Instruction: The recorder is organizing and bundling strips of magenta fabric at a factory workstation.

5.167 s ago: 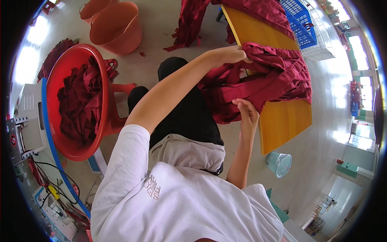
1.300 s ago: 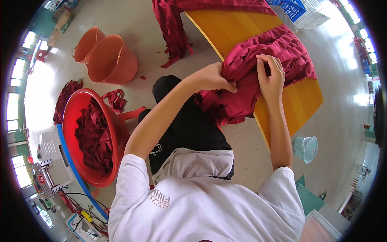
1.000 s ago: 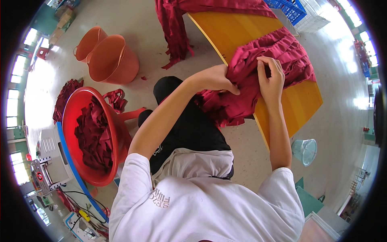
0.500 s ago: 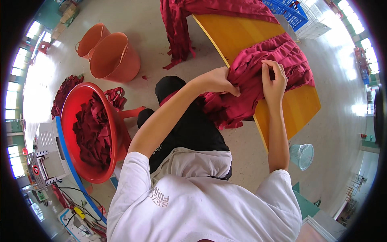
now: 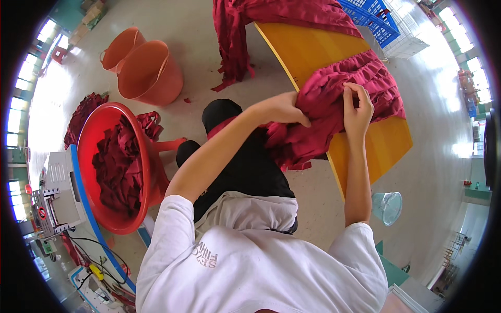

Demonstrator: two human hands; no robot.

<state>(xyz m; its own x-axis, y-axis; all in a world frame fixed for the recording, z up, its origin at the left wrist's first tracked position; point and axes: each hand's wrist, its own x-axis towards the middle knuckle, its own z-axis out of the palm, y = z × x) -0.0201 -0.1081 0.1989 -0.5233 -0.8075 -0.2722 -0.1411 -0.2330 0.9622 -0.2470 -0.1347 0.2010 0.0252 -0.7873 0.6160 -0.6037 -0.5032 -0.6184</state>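
Observation:
A gathered bundle of dark red fabric strips (image 5: pixel 334 104) lies across the yellow wooden tabletop (image 5: pixel 292 49) and hangs off its near left edge over my lap. My left hand (image 5: pixel 284 108) grips the bundle's left side, thumb on top, the other fingers partly hidden by cloth. Just above the cloth, toward its right, my right hand (image 5: pixel 359 110) has thumb and forefinger tips brought together in a pinch. Whatever lies between those tips, if anything, is too small to make out.
More red fabric (image 5: pixel 292 15) drapes over the table's far end. To my left stands a red tub (image 5: pixel 87 151) full of dark red scraps, with two orange buckets (image 5: pixel 151 78) beyond. A blue crate (image 5: pixel 383 28) is far right; a clear bin (image 5: pixel 387 208) stands near right.
The right hand's pinch has shifted slightly against the cloth, its fingers a bit more spread. My left hand keeps its place on the fabric. The whole view has moved a little.

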